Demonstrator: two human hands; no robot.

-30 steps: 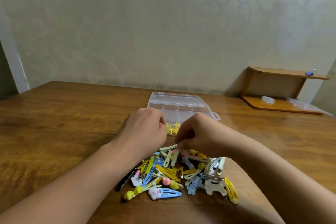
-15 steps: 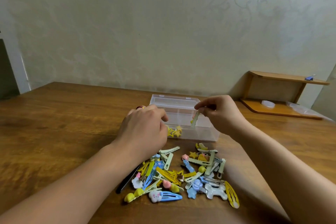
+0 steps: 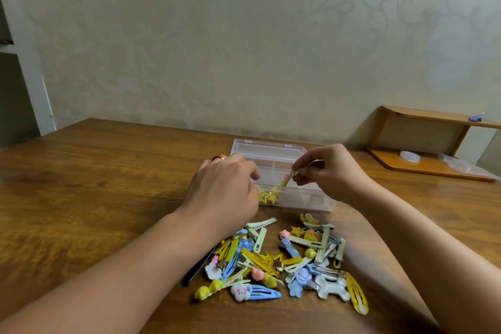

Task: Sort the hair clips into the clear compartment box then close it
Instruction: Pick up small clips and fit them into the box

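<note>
A pale patterned wall (image 3: 244, 35) backs a brown wooden table (image 3: 95, 184). A wooden shelf (image 3: 433, 144) stands beyond the right hand (image 3: 330, 171). The clear compartment box (image 3: 273, 168), lid open, sits under both hands' fingertips. The pile of hair clips (image 3: 284, 260) lies nearer the person than the hands, between the forearms. The left hand (image 3: 225, 190) rests curled at the box's left end; what it grips is hidden. The right hand pinches a pale green clip (image 3: 288, 179) over the box, beside yellow star clips (image 3: 268, 196) inside.
</note>
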